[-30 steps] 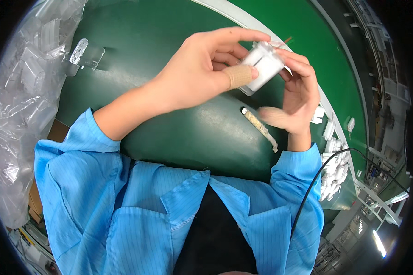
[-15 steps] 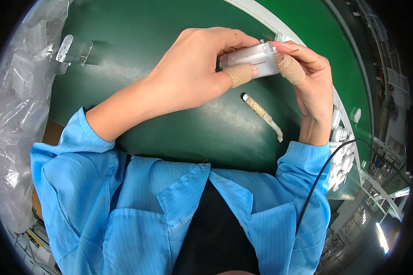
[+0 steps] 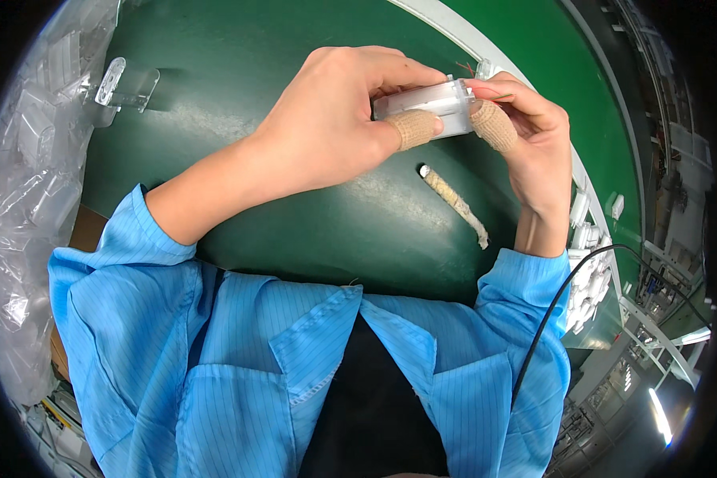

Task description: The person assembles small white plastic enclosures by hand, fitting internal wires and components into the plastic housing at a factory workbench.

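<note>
Over the green table, a small clear plastic case [image 3: 452, 121] with a white part inside is held in the air. My left hand [image 3: 342, 115] is closed around its left side, fingers behind and a tan-wrapped thumb in front. At the case's right end, my right hand [image 3: 530, 131] is closed, its wrapped thumb and bent index finger pressing there. Thin wire [image 3: 502, 97] shows beside the right index finger; where it runs is hidden. Below the case lies a short stick wrapped in frayed, pale material [image 3: 452, 199], touched by neither hand.
A clear U-shaped plastic piece [image 3: 127, 88] stands at the left, beside a large plastic bag [image 3: 32, 199] of clear parts. White parts [image 3: 588, 275] are piled by the right forearm. A pale curved rim [image 3: 446, 20] bounds the table, and a black cable [image 3: 546, 319] crosses the right sleeve.
Both hands and the case have shifted very slightly left. The grip on the case stays nearly the same, and the stick remains on the table.
</note>
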`<state>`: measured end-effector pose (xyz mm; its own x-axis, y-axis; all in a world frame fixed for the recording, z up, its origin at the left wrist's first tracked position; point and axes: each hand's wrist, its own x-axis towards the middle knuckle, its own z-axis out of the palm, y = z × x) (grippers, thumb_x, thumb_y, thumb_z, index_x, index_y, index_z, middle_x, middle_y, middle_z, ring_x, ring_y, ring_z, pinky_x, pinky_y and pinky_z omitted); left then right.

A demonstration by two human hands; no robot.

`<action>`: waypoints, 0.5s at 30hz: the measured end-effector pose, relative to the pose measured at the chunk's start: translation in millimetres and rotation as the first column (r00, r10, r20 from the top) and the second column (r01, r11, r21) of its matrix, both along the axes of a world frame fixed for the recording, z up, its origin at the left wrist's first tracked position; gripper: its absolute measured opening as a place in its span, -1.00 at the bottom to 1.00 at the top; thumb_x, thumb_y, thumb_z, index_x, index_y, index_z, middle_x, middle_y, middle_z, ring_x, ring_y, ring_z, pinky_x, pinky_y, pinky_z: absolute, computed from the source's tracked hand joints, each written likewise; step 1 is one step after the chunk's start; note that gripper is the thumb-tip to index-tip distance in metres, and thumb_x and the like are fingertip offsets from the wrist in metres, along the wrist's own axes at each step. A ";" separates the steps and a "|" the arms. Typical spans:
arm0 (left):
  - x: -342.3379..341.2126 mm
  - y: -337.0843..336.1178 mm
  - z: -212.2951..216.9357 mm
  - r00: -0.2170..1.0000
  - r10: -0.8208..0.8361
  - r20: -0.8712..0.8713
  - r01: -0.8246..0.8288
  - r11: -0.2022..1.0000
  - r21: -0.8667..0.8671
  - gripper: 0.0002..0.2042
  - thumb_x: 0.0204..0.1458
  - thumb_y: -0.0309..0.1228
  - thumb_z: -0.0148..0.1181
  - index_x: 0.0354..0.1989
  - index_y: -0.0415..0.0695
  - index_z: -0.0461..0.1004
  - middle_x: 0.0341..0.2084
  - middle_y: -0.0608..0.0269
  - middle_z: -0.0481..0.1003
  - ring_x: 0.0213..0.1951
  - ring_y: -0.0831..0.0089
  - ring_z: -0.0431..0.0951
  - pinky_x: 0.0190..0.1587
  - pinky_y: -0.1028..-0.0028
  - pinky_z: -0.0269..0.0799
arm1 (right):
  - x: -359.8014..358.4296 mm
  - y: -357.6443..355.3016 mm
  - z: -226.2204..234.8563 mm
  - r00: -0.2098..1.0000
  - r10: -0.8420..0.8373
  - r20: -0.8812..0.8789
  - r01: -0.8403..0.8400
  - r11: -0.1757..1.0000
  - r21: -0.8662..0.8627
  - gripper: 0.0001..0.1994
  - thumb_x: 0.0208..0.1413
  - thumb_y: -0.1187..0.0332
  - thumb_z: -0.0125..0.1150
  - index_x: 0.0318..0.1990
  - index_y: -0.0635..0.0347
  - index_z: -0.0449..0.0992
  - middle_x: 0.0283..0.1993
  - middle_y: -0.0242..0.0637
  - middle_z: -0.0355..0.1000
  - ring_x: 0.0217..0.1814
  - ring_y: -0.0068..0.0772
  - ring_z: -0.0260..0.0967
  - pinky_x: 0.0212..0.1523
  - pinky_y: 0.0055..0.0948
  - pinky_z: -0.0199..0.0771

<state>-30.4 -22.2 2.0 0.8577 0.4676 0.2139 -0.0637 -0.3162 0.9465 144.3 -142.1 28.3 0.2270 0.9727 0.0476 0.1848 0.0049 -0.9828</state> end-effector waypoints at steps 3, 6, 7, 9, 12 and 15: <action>-0.8 -0.9 1.5 1.000 0.005 0.020 -0.006 0.999 0.044 -0.70 -0.09 -0.46 0.28 -0.15 -0.29 0.49 -0.42 0.22 0.47 -0.39 0.52 0.42 -0.33 0.56 0.33 | -1.2 -0.6 -0.3 1.000 0.008 0.003 -0.008 1.000 -0.014 -0.78 -0.06 0.61 0.24 -0.19 0.36 0.51 -0.23 -0.30 0.42 -0.15 -0.50 0.41 -0.04 -0.57 0.43; -2.8 1.9 4.9 1.000 -0.004 -0.026 0.006 0.996 0.085 -0.69 -0.10 -0.47 0.29 -0.14 -0.28 0.49 -0.40 0.21 0.48 -0.38 0.50 0.43 -0.31 0.55 0.34 | -3.0 -1.1 -1.1 1.000 -0.005 0.005 0.005 1.000 -0.017 -0.79 -0.06 0.60 0.25 -0.20 0.36 0.52 -0.25 -0.30 0.42 -0.15 -0.51 0.41 -0.05 -0.57 0.44; -3.1 3.0 4.2 1.000 -0.004 -0.025 0.006 0.996 0.085 -0.69 -0.10 -0.47 0.29 -0.14 -0.28 0.49 -0.40 0.21 0.48 -0.38 0.50 0.43 -0.31 0.55 0.34 | -1.6 -1.3 -2.1 1.000 0.000 0.008 0.000 1.000 -0.013 -0.79 -0.06 0.60 0.25 -0.21 0.37 0.52 -0.25 -0.30 0.42 -0.15 -0.52 0.41 -0.06 -0.58 0.44; -0.3 6.3 2.5 0.998 -0.044 -0.046 0.046 0.997 0.059 -0.66 -0.09 -0.46 0.28 -0.09 -0.29 0.47 -0.39 0.21 0.49 -0.33 0.51 0.45 -0.26 0.57 0.37 | 0.5 -0.3 -2.4 1.000 0.005 0.011 -0.005 1.000 -0.004 -0.80 -0.07 0.60 0.26 -0.22 0.37 0.53 -0.26 -0.30 0.42 -0.15 -0.52 0.41 -0.07 -0.58 0.44; 2.6 4.8 -3.9 0.997 -0.073 0.009 0.073 0.972 -0.223 -0.64 -0.06 -0.46 0.27 -0.05 -0.31 0.45 -0.33 0.23 0.51 -0.26 0.54 0.47 -0.19 0.58 0.39 | -0.6 1.2 -2.3 1.000 -0.027 -0.003 0.027 1.000 0.009 -0.81 -0.06 0.58 0.26 -0.23 0.37 0.53 -0.27 -0.29 0.45 -0.18 -0.53 0.41 -0.08 -0.58 0.45; 3.3 4.1 -3.8 0.994 -0.100 -0.047 0.073 0.916 -0.395 -0.62 -0.04 -0.45 0.26 -0.03 -0.31 0.43 -0.27 0.22 0.50 -0.21 0.57 0.46 -0.14 0.60 0.38 | -2.3 2.3 -2.3 0.998 -0.048 0.047 0.046 0.999 0.027 -0.82 -0.02 0.54 0.24 -0.22 0.36 0.53 -0.28 -0.29 0.48 -0.24 -0.55 0.42 -0.15 -0.59 0.46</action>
<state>-27.1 -18.1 -1.7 0.9044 0.4257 -0.0285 -0.0087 0.0852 0.9963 141.9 -139.8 26.0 0.2694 0.9593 0.0844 0.2322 0.0204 -0.9725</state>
